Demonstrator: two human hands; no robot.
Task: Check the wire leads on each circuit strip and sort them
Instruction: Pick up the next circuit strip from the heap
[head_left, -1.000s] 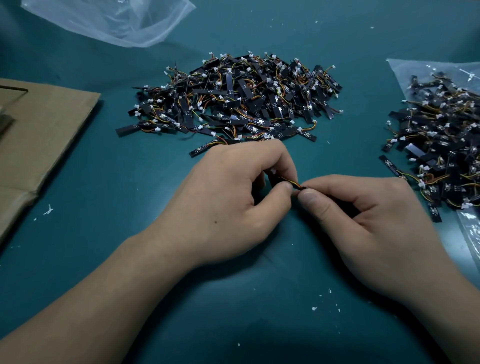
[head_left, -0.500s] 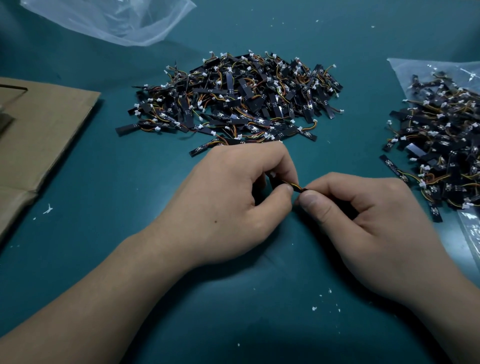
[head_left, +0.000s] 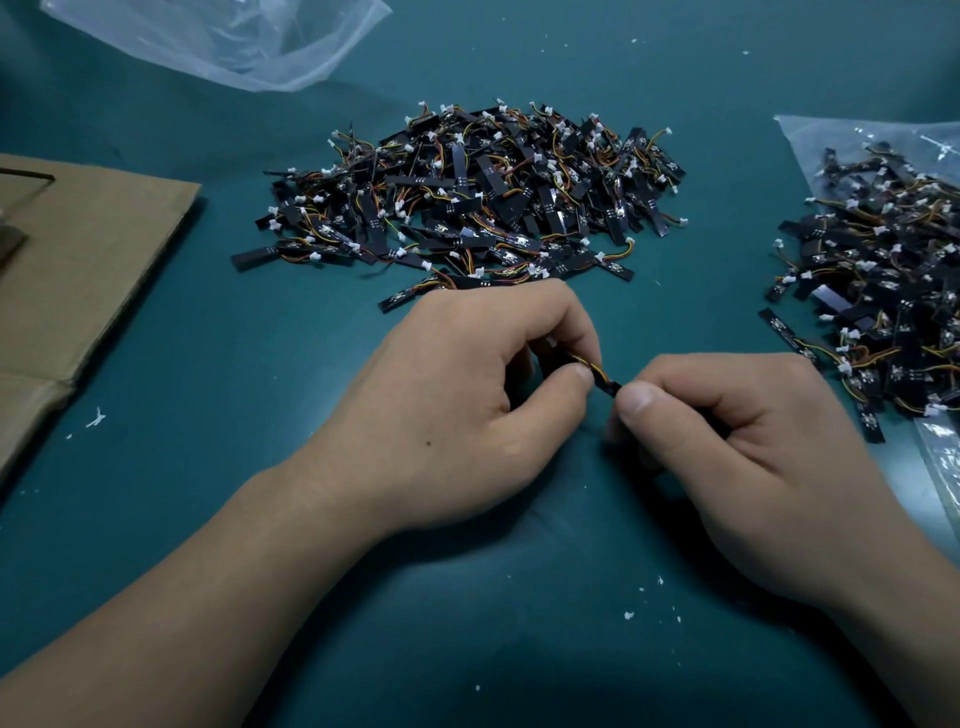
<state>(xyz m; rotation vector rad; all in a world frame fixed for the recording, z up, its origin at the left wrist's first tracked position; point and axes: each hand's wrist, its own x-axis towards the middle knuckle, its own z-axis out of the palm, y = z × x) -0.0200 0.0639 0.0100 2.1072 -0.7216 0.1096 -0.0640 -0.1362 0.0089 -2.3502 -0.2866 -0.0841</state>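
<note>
One small black circuit strip (head_left: 609, 383) with orange and yellow wire leads is stretched between my two hands at the table's middle. My left hand (head_left: 467, 395) pinches the wire end between thumb and forefinger. My right hand (head_left: 727, 441) pinches the strip's black end; most of the strip is hidden in the fingers. A big heap of like strips (head_left: 467, 202) with white connectors lies just beyond my left hand. A second heap (head_left: 883, 291) lies on a clear plastic bag at the right edge.
The teal table mat (head_left: 311, 364) carries small white crumbs. A flattened cardboard piece (head_left: 78, 270) lies at the left edge. A crumpled clear plastic bag (head_left: 223, 36) lies at the back left.
Both hands stay in place; the fingers have shifted slightly, and a little more of the strip and its wires shows between the thumbs now.
</note>
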